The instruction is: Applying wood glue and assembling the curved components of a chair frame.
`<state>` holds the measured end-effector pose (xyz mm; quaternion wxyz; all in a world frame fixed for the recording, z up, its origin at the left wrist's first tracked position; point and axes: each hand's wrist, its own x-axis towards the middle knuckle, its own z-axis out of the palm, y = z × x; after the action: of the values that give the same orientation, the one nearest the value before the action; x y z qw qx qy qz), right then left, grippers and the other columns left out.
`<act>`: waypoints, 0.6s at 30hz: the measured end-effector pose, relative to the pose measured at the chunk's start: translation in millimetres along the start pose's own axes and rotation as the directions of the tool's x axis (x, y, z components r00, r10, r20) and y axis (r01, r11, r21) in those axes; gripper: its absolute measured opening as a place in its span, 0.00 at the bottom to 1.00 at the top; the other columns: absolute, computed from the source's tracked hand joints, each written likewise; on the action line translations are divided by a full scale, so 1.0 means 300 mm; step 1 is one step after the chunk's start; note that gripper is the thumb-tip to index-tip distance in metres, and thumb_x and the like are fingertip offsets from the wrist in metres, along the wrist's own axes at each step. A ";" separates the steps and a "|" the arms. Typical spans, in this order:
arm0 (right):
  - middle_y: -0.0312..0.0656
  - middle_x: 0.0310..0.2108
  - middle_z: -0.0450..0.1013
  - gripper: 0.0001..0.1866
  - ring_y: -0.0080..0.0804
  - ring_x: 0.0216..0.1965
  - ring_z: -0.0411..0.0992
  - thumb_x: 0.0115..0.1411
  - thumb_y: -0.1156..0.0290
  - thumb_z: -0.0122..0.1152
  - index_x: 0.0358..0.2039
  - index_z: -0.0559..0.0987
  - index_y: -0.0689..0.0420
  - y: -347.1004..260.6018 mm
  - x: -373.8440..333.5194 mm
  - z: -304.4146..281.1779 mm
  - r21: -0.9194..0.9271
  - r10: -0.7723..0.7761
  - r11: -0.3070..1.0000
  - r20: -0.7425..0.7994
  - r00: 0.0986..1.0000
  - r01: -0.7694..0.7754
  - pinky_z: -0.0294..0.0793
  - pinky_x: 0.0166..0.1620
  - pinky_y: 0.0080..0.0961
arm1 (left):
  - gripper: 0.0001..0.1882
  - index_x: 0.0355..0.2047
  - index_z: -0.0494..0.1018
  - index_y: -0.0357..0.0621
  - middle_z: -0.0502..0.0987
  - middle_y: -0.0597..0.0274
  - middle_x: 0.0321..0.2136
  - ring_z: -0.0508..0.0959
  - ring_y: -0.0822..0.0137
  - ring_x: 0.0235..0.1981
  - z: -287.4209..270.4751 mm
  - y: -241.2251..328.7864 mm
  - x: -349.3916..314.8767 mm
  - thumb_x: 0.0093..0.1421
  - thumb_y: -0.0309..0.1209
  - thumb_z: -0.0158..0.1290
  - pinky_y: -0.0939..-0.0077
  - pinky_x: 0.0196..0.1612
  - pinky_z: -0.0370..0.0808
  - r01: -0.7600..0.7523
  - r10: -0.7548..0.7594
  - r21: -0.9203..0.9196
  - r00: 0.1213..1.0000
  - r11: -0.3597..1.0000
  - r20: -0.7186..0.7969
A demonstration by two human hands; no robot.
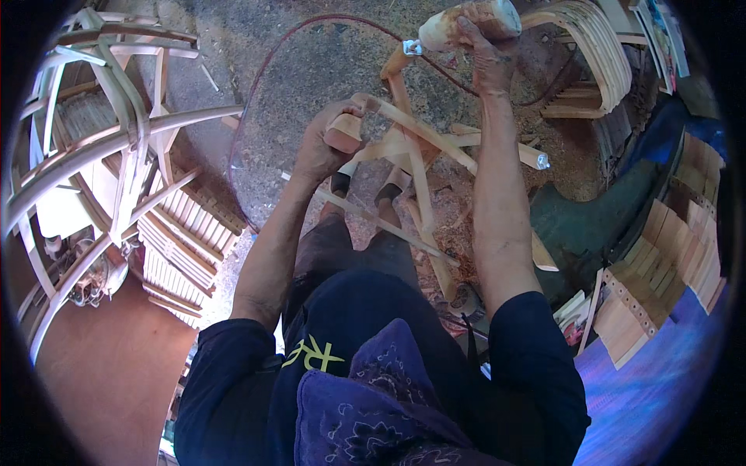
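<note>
My left hand (317,147) is closed around a light wooden piece, whose cut end (343,133) faces up at me. Beyond the fingers, a wooden frame (416,128) of crossing bars spreads over the floor in front of my legs; whether the held piece is joined to it is hard to tell. Bright whitish patches show on two of its bar ends, one at the far tip (413,48). Up at the far right, my right hand (486,58) wraps round a whitish, brown-stained cylinder (444,28) that looks like a bottle, held sideways near that tip.
Curved chair-like wooden frames (116,140) rise on the left, above stacked slats (175,264). Bent wooden parts (602,58) stand at the far right, and wooden boards (660,256) lie nearer. A dark red hose (260,101) loops across the floor; shavings lie around the frame.
</note>
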<state>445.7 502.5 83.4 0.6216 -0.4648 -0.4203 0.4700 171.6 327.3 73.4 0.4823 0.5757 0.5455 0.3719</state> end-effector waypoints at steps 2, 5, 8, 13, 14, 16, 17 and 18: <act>0.38 0.40 0.78 0.23 0.26 0.37 0.78 0.47 0.75 0.76 0.44 0.77 0.61 -0.002 -0.002 0.005 -0.006 -0.035 0.999 0.013 0.999 0.035 0.80 0.38 0.25 | 0.26 0.44 0.73 0.47 0.77 0.62 0.43 0.76 0.61 0.48 -0.002 -0.004 0.002 0.43 0.26 0.68 0.68 0.54 0.71 -0.001 0.001 -0.012 1.000 1.000 0.004; 0.37 0.39 0.78 0.23 0.26 0.36 0.78 0.47 0.74 0.77 0.44 0.78 0.61 -0.001 -0.006 0.011 0.024 0.029 0.999 0.017 0.999 -0.029 0.79 0.37 0.24 | 0.27 0.44 0.74 0.48 0.77 0.62 0.43 0.76 0.60 0.48 -0.009 -0.034 0.001 0.41 0.26 0.69 0.67 0.54 0.70 -0.016 0.016 -0.041 1.000 0.999 -0.001; 0.37 0.39 0.78 0.23 0.26 0.36 0.77 0.46 0.74 0.77 0.43 0.78 0.61 0.004 0.001 -0.002 -0.030 0.038 0.999 0.001 0.999 -0.038 0.79 0.38 0.24 | 0.28 0.44 0.74 0.48 0.77 0.62 0.43 0.76 0.61 0.49 -0.012 -0.043 0.006 0.40 0.27 0.69 0.66 0.55 0.70 -0.039 0.039 -0.066 0.999 0.997 0.000; 0.37 0.39 0.78 0.23 0.25 0.37 0.77 0.46 0.72 0.77 0.43 0.78 0.60 0.030 0.011 -0.022 -0.102 -0.028 0.994 -0.020 0.999 0.025 0.79 0.40 0.26 | 0.28 0.43 0.74 0.49 0.77 0.62 0.43 0.76 0.58 0.48 -0.013 -0.042 0.011 0.39 0.28 0.69 0.65 0.55 0.70 -0.054 0.054 -0.068 0.999 0.996 -0.003; 0.37 0.39 0.78 0.23 0.25 0.37 0.77 0.46 0.72 0.77 0.43 0.78 0.60 0.032 0.004 -0.049 -0.102 -0.031 0.994 -0.030 0.999 0.027 0.79 0.40 0.26 | 0.28 0.44 0.74 0.49 0.77 0.61 0.43 0.76 0.57 0.47 -0.005 -0.039 0.018 0.39 0.28 0.69 0.63 0.54 0.70 -0.045 0.045 0.030 0.999 0.999 0.012; 0.38 0.39 0.78 0.23 0.28 0.37 0.78 0.48 0.73 0.76 0.44 0.78 0.59 0.011 -0.023 -0.058 -0.054 0.035 0.998 -0.118 0.992 -0.041 0.80 0.40 0.29 | 0.28 0.44 0.74 0.49 0.77 0.60 0.44 0.76 0.55 0.47 -0.016 -0.037 0.019 0.39 0.29 0.69 0.62 0.53 0.71 -0.029 0.028 0.123 1.000 0.992 0.010; 0.38 0.39 0.78 0.23 0.28 0.37 0.78 0.48 0.73 0.76 0.44 0.78 0.59 -0.007 -0.045 -0.075 -0.055 0.035 0.998 -0.119 0.992 -0.042 0.80 0.40 0.29 | 0.28 0.45 0.75 0.49 0.77 0.60 0.44 0.76 0.54 0.46 -0.022 -0.037 0.026 0.39 0.29 0.68 0.62 0.52 0.71 -0.107 0.105 0.201 0.994 0.974 0.022; 0.39 0.39 0.78 0.22 0.31 0.37 0.78 0.48 0.74 0.75 0.44 0.78 0.59 -0.041 -0.079 -0.082 0.028 0.154 0.988 -0.191 0.969 -0.151 0.80 0.39 0.31 | 0.28 0.46 0.75 0.49 0.77 0.59 0.44 0.76 0.53 0.46 -0.030 -0.036 0.031 0.40 0.30 0.68 0.62 0.51 0.72 -0.181 0.178 0.277 0.983 0.944 0.038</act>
<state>466.9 473.3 88.0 0.6244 -0.5350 -0.3179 0.4720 161.3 337.2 64.3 0.3637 0.6876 0.5349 0.3298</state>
